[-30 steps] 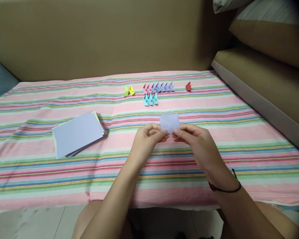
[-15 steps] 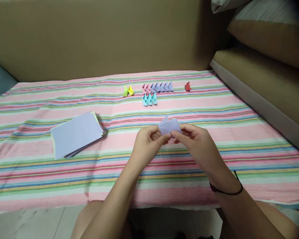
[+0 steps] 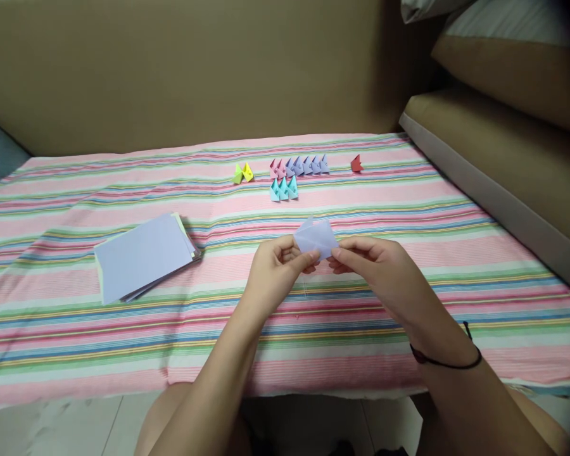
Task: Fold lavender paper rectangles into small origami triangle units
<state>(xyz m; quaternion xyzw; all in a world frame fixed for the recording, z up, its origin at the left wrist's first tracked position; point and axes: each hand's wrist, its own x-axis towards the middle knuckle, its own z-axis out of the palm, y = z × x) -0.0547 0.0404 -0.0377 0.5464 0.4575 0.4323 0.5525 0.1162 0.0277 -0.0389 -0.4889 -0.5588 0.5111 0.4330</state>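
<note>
Between my two hands is a small folded piece of lilac paper (image 3: 317, 238), held up above the striped cloth with one pointed flap at its upper left. My left hand (image 3: 279, 266) pinches its lower left side between thumb and fingers. On the right, my right hand (image 3: 370, 261) grips the lower right corner with thumb and forefinger. Farther back stand small folded paper figures: a lilac row (image 3: 308, 166), two pink ones (image 3: 278, 168), three turquoise ones (image 3: 284, 189), a yellow-green pair (image 3: 242, 172) and a single red one (image 3: 356, 163).
A stack of lilac paper sheets (image 3: 145, 256) lies to the left on the striped cloth (image 3: 237, 304). Behind rises a brown sofa back (image 3: 194, 69). Brown cushions (image 3: 503, 164) bound the right side.
The folded lilac paper has turned and shifted slightly left, showing more of its flat face. My right thumb has moved from its lower middle to the right corner.
</note>
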